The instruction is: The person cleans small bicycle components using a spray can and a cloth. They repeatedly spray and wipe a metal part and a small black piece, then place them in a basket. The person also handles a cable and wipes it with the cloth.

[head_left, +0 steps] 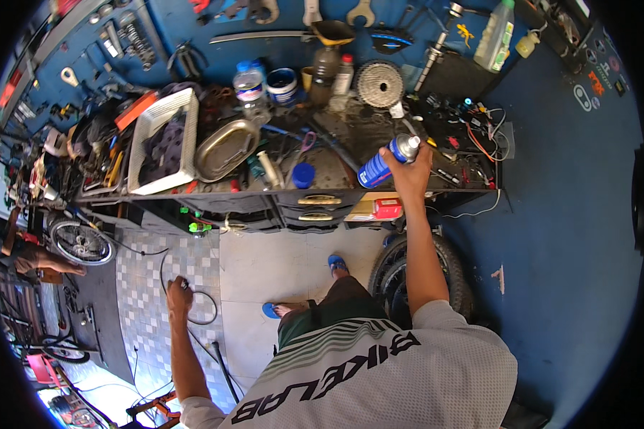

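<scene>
Cluttered workbench [379, 132]: R hand [410, 171] grips blue spray can [386, 163].

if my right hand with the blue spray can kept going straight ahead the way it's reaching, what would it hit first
Probably the silver cassette of bike cogs standing at the back of the workbench. The right hand holds the blue spray can over the bench, pointing roughly that way; depth is unclear.

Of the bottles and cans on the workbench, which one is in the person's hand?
The blue spray can with a silver top, gripped by the right hand. The clear plastic water bottle and dark brown bottle stand untouched.
</scene>
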A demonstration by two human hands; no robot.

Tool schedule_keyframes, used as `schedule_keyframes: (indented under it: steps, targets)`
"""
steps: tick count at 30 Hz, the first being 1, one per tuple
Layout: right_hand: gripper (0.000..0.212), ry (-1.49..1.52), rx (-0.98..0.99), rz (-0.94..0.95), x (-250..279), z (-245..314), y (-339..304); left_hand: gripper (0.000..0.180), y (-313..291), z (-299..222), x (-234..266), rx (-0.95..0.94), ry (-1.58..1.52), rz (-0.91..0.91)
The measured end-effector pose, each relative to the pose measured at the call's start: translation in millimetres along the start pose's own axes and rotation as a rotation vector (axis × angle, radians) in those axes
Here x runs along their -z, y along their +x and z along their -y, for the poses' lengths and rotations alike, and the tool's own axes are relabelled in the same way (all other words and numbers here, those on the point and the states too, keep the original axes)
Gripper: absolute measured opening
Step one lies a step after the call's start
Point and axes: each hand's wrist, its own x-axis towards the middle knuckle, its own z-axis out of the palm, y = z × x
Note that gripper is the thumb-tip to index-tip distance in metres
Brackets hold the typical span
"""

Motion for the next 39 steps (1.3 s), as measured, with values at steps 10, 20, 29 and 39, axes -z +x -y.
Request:
schedule_keyframes:
  steps: [10, 20, 29, 39]
  targets:
    - [0.080, -0.146, -0.218, 0.264, 13.8, -84.2, 100.6, 0.023, -5.5, -475.1, -8.8, -0.636, -0.932, 0.091]
    - [0.084, 0.042, -0.266, 0.346, 10.9, -98.4, 113.6, 0.027, -20.2, -667.5, -4.0, -0.782, -0.600, -0.254]
    - [0.087, -0.156, -0.182, 0.409, 16.6, -88.8, 102.9, 0.030, -10.8, -657.1, -30.4, -0.811, -0.453, -0.227]
    - [0.089, -0.123, -0.179, 0.487, 19.9, -83.8, 101.2, 0.026, 10.0, -665.0, -47.5, -0.769, -0.697, -0.191]
